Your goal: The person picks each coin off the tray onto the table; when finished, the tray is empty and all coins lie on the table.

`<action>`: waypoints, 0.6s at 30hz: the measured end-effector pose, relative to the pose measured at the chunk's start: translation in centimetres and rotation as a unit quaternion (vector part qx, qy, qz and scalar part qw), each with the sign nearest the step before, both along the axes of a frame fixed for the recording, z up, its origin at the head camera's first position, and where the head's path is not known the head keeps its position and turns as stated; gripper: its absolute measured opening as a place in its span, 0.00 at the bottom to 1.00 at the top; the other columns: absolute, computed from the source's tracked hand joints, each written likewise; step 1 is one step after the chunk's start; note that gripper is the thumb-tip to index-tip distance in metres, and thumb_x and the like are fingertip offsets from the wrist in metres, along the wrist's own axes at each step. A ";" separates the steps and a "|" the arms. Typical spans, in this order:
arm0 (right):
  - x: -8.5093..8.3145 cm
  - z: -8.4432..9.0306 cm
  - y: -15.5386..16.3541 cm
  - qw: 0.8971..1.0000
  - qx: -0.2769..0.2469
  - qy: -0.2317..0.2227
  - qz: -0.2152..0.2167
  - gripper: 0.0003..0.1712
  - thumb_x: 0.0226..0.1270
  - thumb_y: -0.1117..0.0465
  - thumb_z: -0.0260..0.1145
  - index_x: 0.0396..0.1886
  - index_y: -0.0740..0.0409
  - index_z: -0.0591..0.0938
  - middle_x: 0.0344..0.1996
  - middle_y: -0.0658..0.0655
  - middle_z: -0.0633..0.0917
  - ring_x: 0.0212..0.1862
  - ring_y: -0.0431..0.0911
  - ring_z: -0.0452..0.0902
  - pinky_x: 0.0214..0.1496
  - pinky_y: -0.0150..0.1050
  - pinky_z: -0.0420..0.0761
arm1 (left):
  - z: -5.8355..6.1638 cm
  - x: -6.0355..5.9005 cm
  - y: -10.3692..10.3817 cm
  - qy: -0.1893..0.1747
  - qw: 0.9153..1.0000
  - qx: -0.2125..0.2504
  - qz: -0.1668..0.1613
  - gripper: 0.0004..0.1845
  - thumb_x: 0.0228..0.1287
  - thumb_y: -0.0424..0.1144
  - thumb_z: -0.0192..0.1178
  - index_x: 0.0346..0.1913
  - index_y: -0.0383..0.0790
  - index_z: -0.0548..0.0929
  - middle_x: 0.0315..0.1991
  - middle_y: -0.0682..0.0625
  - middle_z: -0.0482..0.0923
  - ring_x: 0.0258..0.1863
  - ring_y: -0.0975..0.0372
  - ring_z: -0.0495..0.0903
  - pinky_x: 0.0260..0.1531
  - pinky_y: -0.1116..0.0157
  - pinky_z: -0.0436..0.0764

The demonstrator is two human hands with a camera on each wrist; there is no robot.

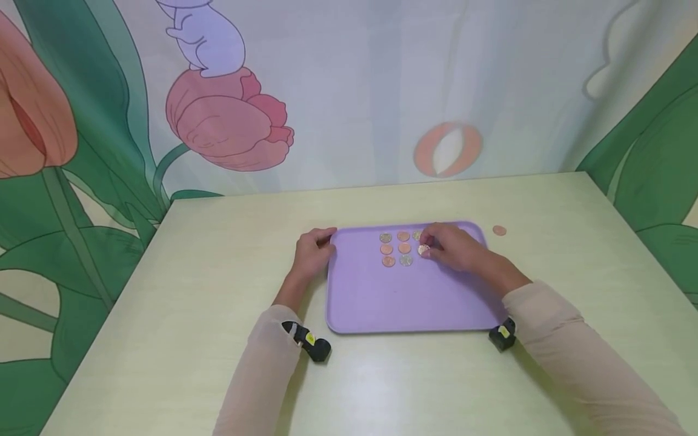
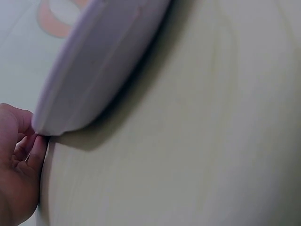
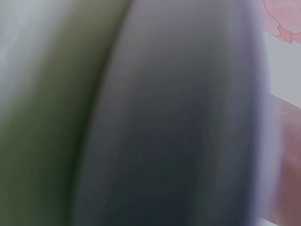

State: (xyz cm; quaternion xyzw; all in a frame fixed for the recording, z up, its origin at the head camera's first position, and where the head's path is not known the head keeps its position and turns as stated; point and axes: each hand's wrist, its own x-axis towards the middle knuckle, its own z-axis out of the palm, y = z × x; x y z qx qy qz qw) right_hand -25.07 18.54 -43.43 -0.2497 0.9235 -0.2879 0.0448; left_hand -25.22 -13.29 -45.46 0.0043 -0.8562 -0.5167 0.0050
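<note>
A purple tray [image 1: 382, 303] lies on the table, with several copper and silver coins laid out in rows in its upper middle. My left hand [image 1: 313, 254] holds the tray at its far left corner; the left wrist view shows the fingers [image 2: 35, 153] at the tray's rim [image 2: 56, 94]. Between thumb and fingertips, my right hand [image 1: 455, 247] pinches a silver coin [image 1: 423, 249] low over the tray. Just left of it lie a copper coin [image 1: 404, 247] and a silver coin [image 1: 406, 260]. Another silver coin [image 1: 417, 235] is partly covered by the right fingers.
One copper coin [image 1: 499, 230] lies on the pale table [image 1: 191, 303], beyond the tray's far right corner. A printed curtain [image 1: 349, 91] hangs along the table's back edge. The right wrist view is mostly filled by the blurred tray side [image 3: 164, 117].
</note>
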 end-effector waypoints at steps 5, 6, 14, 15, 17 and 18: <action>0.0 -0.1 0.1 0.999 -0.021 0.006 0.025 0.07 0.64 0.67 0.70 0.41 0.59 0.82 0.32 0.54 0.83 0.36 0.45 0.74 0.45 0.38 0.76 | 0.0 0.1 0.0 0.001 1.000 0.001 0.001 0.25 0.61 0.26 0.57 0.62 0.33 0.82 0.60 0.36 0.82 0.64 0.49 0.80 0.69 0.57 0.78; 0.0 -0.2 0.2 0.999 -0.022 0.005 0.030 0.08 0.64 0.67 0.70 0.42 0.59 0.82 0.31 0.54 0.83 0.36 0.44 0.73 0.44 0.37 0.75 | 0.0 0.1 0.0 0.003 1.000 0.000 0.001 0.25 0.61 0.26 0.57 0.62 0.33 0.81 0.60 0.36 0.82 0.64 0.49 0.80 0.69 0.57 0.78; -0.2 -0.6 0.7 0.999 -0.013 0.010 0.039 0.14 0.64 0.66 0.71 0.49 0.62 0.87 0.27 0.51 0.83 0.32 0.39 0.71 0.38 0.31 0.73 | -0.2 0.0 0.0 0.010 1.000 -0.007 0.001 0.25 0.60 0.26 0.57 0.62 0.33 0.82 0.60 0.36 0.82 0.64 0.48 0.80 0.69 0.56 0.78; -0.1 -0.6 0.8 0.999 -0.015 0.006 0.037 0.15 0.64 0.66 0.71 0.50 0.63 0.87 0.27 0.51 0.83 0.32 0.39 0.71 0.38 0.31 0.73 | -0.2 -0.1 0.0 0.010 1.000 -0.009 0.001 0.25 0.60 0.26 0.57 0.62 0.33 0.82 0.60 0.36 0.82 0.64 0.48 0.80 0.69 0.56 0.78; -0.1 -0.6 0.9 0.999 -0.023 -0.002 0.038 0.16 0.63 0.66 0.72 0.50 0.64 0.87 0.28 0.53 0.84 0.33 0.39 0.72 0.38 0.30 0.74 | -0.3 -0.1 0.1 0.011 1.000 -0.010 0.001 0.25 0.60 0.27 0.57 0.62 0.33 0.82 0.59 0.36 0.82 0.64 0.48 0.80 0.68 0.56 0.78; -0.1 -0.6 0.9 0.999 -0.027 -0.006 0.037 0.17 0.63 0.66 0.72 0.51 0.65 0.87 0.30 0.54 0.85 0.33 0.39 0.72 0.38 0.29 0.75 | -0.3 -0.1 0.1 0.012 1.000 -0.010 0.002 0.25 0.60 0.27 0.57 0.62 0.33 0.82 0.59 0.36 0.82 0.63 0.48 0.80 0.68 0.56 0.79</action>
